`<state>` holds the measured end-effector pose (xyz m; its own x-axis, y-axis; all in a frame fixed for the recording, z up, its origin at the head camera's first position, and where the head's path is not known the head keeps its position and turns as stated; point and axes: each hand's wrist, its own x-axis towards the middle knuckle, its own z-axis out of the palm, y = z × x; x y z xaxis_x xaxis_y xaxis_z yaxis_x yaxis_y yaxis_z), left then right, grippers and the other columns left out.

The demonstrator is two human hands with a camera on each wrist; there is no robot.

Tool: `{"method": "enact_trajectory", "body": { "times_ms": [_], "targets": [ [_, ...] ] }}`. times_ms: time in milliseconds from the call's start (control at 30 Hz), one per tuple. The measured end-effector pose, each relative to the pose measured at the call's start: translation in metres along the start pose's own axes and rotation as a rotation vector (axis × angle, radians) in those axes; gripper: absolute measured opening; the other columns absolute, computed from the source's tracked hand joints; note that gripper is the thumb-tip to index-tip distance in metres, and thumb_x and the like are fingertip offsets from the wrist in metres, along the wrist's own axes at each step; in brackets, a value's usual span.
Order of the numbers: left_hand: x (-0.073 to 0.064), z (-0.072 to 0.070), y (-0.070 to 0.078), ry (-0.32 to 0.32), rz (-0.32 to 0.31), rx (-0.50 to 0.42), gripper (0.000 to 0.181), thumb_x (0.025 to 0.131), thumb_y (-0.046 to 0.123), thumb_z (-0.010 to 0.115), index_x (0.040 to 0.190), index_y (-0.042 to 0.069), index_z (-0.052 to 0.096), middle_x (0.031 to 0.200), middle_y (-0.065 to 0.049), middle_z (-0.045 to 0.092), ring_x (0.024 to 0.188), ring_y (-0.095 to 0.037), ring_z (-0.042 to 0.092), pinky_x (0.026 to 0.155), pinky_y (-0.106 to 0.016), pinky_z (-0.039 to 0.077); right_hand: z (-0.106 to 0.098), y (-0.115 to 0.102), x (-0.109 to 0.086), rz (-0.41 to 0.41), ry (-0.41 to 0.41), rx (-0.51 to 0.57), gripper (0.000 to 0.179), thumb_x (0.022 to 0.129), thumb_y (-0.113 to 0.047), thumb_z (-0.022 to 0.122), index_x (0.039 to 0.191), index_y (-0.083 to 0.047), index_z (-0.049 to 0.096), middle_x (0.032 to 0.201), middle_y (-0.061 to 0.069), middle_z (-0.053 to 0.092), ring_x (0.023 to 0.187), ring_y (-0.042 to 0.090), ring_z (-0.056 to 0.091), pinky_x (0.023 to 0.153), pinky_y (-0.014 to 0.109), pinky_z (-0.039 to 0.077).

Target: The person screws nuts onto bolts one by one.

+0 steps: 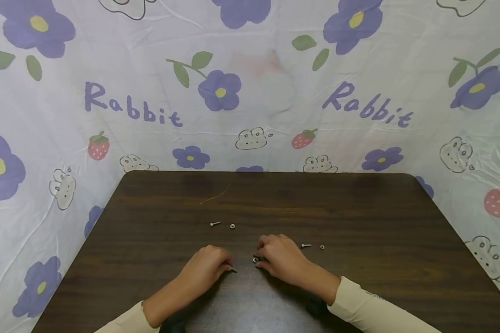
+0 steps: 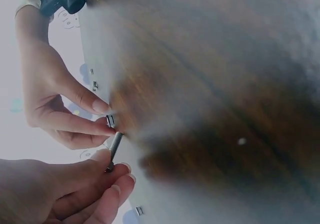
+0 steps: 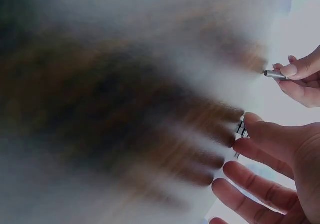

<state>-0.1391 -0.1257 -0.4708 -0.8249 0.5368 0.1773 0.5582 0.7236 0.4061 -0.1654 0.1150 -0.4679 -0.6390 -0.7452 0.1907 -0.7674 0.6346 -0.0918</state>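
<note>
Thumb and fingertips of my left hand pinch a metal bolt near its head; the threaded shank sticks out toward the other hand. Across a small gap, my right hand pinches a small metal nut between thumb and index finger. In the right wrist view the nut shows at the fingertips, while the remaining fingers spread loosely. The bolt appears apart from the nut there, its tip pointing away from the left fingers. Both hands are low over the dark wooden table.
Beyond the left hand lie another bolt and a nut. A third bolt and nut lie just past the right hand. A patterned cloth hangs behind the table's far edge and along its sides.
</note>
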Motion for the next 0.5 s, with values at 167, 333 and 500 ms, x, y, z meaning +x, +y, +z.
{"method": "enact_trajectory", "body": {
  "times_ms": [167, 333, 500],
  "targets": [
    [-0.0008, -0.0018, -0.0023, 0.012, -0.002, -0.07, 0.009, 0.082, 0.006, 0.083, 0.08, 0.01, 0.076, 0.081, 0.003, 0.073, 0.073, -0.008, 0.068, 0.064, -0.022, 0.055, 0.0011, -0.0012, 0.0016, 0.009, 0.012, 0.011, 0.012, 0.087, -0.027, 0.082, 0.095, -0.018, 0.083, 0.094, -0.005, 0.067, 0.081, 0.012, 0.063, 0.073, 0.034, 0.05],
    [-0.0012, -0.0055, -0.0024, 0.037, 0.006, -0.097, 0.008, 0.081, 0.005, 0.083, 0.082, 0.01, 0.076, 0.082, 0.002, 0.073, 0.073, -0.007, 0.068, 0.064, -0.022, 0.056, 0.0022, -0.0022, 0.0029, 0.007, 0.013, 0.01, 0.01, 0.086, -0.029, 0.082, 0.09, -0.019, 0.083, 0.089, -0.008, 0.065, 0.078, 0.01, 0.062, 0.075, 0.036, 0.05],
    [-0.0015, -0.0087, -0.0021, 0.028, -0.006, -0.123, 0.007, 0.082, 0.005, 0.083, 0.084, 0.009, 0.077, 0.084, 0.001, 0.073, 0.073, -0.005, 0.067, 0.064, -0.02, 0.056, 0.0007, -0.0036, 0.0042, -0.014, 0.027, -0.007, 0.008, 0.085, -0.027, 0.084, 0.089, -0.019, 0.083, 0.088, -0.008, 0.067, 0.079, 0.008, 0.063, 0.08, 0.039, 0.052]
  ]
}}
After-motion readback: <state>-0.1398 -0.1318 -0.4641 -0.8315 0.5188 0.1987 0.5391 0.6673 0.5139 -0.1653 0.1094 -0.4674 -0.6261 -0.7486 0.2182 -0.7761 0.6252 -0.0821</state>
